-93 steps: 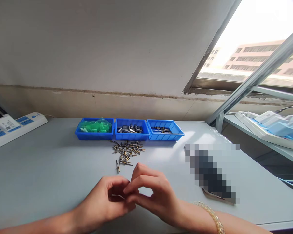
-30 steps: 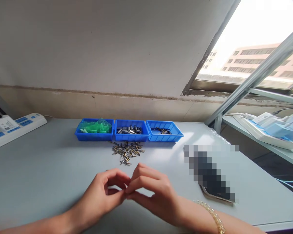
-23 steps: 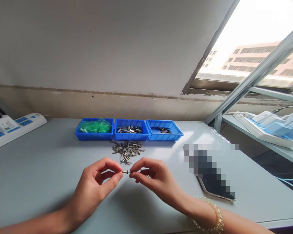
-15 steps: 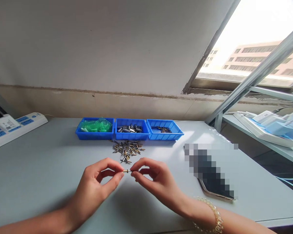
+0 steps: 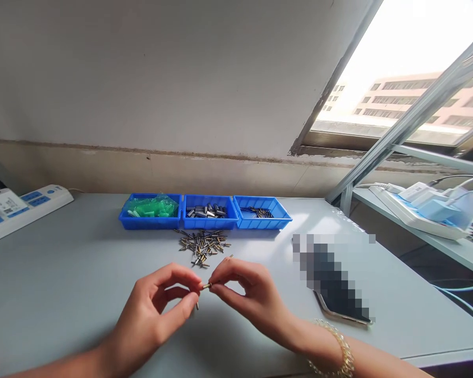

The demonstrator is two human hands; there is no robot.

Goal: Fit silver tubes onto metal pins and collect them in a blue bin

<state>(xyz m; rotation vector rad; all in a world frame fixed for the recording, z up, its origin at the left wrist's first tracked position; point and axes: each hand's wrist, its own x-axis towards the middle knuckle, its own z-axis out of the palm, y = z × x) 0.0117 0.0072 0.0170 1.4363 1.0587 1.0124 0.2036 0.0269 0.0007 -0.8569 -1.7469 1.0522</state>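
Observation:
My right hand (image 5: 252,294) pinches a small brass-coloured metal pin (image 5: 207,286), whose left end points at my left fingertips. My left hand (image 5: 157,310) is curled in a pinch, with another small metal piece (image 5: 197,305) showing below its fingertips. Just beyond my hands lies a loose pile of metal pins (image 5: 205,244). Behind it stand three blue bins in a row: the left bin (image 5: 150,224) holds green pieces in clear plastic, the middle bin (image 5: 211,224) grey metal parts, and the right bin (image 5: 264,223) thin dark and brass pins.
A phone (image 5: 341,289), partly pixelated, lies on the grey table (image 5: 82,252) to the right. At the left edge sits a white power strip (image 5: 55,197). Another strip with plugs (image 5: 421,210) rests on a shelf at the right, behind a metal post (image 5: 345,202).
The pin between my hands is now tilted and closer to my right fingertips. A metal piece now shows below my left fingertips. The whole view has shifted slightly.

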